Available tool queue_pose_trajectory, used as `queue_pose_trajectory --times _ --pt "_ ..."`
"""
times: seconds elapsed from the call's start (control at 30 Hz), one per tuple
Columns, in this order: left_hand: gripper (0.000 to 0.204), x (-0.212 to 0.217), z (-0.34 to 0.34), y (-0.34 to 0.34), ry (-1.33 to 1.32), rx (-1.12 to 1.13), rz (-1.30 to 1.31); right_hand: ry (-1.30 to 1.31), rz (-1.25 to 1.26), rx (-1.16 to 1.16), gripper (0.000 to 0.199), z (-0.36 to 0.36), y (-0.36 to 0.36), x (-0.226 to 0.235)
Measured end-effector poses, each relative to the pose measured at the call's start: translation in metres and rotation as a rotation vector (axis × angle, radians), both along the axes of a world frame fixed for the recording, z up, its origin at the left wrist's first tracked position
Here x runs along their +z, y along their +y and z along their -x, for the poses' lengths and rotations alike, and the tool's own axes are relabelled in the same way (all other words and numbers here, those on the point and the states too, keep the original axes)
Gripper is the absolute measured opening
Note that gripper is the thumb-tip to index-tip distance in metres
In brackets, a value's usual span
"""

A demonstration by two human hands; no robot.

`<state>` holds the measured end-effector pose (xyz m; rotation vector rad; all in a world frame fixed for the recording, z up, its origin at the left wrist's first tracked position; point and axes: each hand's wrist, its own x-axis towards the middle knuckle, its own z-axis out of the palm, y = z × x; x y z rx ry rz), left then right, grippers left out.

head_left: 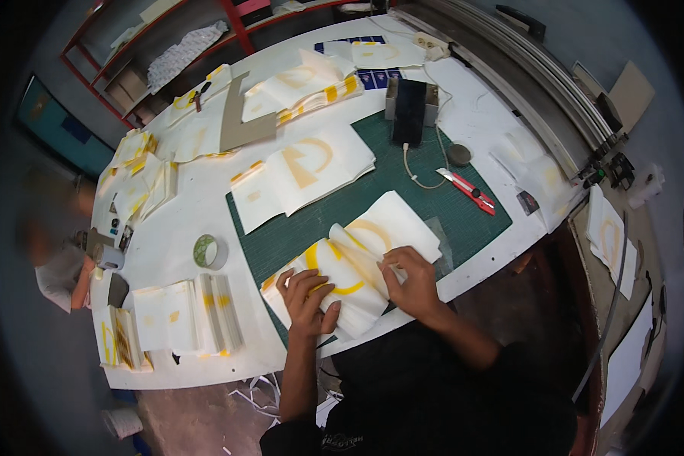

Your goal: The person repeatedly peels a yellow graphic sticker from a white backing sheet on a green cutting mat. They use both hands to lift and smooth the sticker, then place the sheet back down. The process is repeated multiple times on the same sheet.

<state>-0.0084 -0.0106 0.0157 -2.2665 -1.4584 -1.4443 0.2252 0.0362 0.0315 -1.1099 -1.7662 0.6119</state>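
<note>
A stack of thin white sheets [404, 219] with yellow and pale orange print lies at the near edge of the green cutting mat [319, 204]. My left hand [305, 299] rests on it with the fingers spread over the print. On the other side, my right hand [412, 280] pinches the edge of a lifted white sheet [357, 267], which bulges up between the two hands. Whether one layer or more is between those fingertips is hidden. Farther back on the mat lies another stack of printed sheets [302, 169].
A red utility knife [470, 193] and a dark phone-like device [410, 112] with a cable lie on the mat. A tape roll [210, 252] and bundles of folded sheets [176, 316] are at left. A long metal rail [520, 80] runs along the right. Someone [61, 262] stands far left.
</note>
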Motion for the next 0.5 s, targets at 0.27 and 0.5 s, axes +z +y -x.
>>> queue_pose_trajectory --times 0.27,0.5 --pt "0.032 -0.005 -0.001 -0.005 -0.023 -0.020 -0.042 0.027 -0.057 0.183 0.014 0.043 -0.054 0.022" --pt "0.031 -0.008 0.002 -0.006 0.004 -0.052 -0.058 0.000 -0.024 0.295 0.010 0.044 -0.055 0.025"
